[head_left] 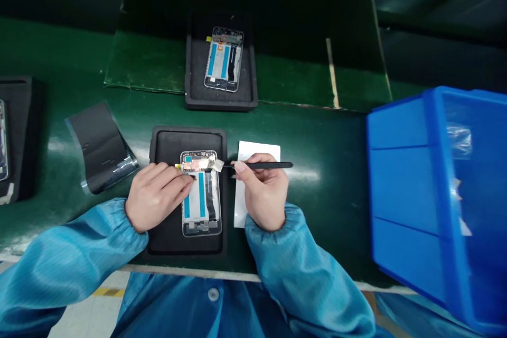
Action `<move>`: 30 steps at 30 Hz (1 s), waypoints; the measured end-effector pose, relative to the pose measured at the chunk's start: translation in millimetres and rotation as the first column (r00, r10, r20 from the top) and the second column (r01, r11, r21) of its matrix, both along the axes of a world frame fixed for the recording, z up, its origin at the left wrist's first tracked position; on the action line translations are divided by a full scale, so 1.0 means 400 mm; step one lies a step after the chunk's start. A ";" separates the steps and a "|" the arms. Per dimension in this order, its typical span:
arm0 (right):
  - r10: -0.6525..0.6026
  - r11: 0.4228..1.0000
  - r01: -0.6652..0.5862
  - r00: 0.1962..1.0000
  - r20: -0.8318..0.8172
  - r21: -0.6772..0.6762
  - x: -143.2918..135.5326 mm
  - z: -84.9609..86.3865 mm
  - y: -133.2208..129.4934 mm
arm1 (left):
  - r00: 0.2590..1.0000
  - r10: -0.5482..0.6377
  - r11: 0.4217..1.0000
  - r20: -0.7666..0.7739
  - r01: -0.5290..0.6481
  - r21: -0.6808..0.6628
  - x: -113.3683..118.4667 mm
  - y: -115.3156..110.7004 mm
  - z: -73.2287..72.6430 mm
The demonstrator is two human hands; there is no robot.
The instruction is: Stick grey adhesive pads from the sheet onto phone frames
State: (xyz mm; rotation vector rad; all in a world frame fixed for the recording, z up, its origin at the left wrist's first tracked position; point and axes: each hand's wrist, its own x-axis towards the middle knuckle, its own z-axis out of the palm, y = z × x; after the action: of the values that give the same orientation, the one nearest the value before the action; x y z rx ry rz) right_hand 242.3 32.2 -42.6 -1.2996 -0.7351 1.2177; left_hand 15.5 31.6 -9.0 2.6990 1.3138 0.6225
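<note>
An opened smartphone (201,206), with circuit board, battery and blue strips bared, lies in a black foam tray (166,240) in front of me. My left hand (156,193) is closed at the phone's left side, its fingertips pressing on the top of the battery; the thumb is hidden. Between thumb and fingers my right hand (264,185) grips black tweezers (277,165), pointing left. At the tweezers' tip, over the board's upper right corner, is a small pale sticker-like piece (217,165). A white sheet (240,206) lies partly under my right hand.
Another opened phone (224,60) rests in a black tray (219,100) on the raised green board behind. Dark film (103,148) lies at left, near a further tray (24,132) at the edge. A big blue bin (404,185) stands at right.
</note>
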 end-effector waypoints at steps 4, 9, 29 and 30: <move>-0.005 1.000 0.005 1.000 -0.007 -0.008 0.001 -0.001 0.000 | 0.999 0.043 0.999 0.005 -0.043 0.006 -0.005 -0.002 0.019; 0.003 1.000 -0.004 1.000 -0.014 -0.017 0.006 0.000 0.005 | 0.904 0.287 0.954 -0.317 -0.298 0.015 -0.039 -0.075 0.080; -0.209 0.972 0.216 0.974 -0.085 0.092 0.093 0.054 0.066 | 0.581 0.809 0.500 0.092 -0.597 -0.628 -0.203 -0.185 0.076; -0.215 0.971 0.223 0.973 -0.084 0.089 0.095 0.053 0.068 | 0.562 0.822 0.490 0.094 -0.614 -0.619 -0.225 -0.156 0.099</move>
State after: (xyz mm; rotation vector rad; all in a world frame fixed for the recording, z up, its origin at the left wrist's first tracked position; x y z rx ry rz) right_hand 280.3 59.5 -21.5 -1.2138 -0.5747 1.0325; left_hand -74.5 -30.7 30.6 1.3729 2.1155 0.6505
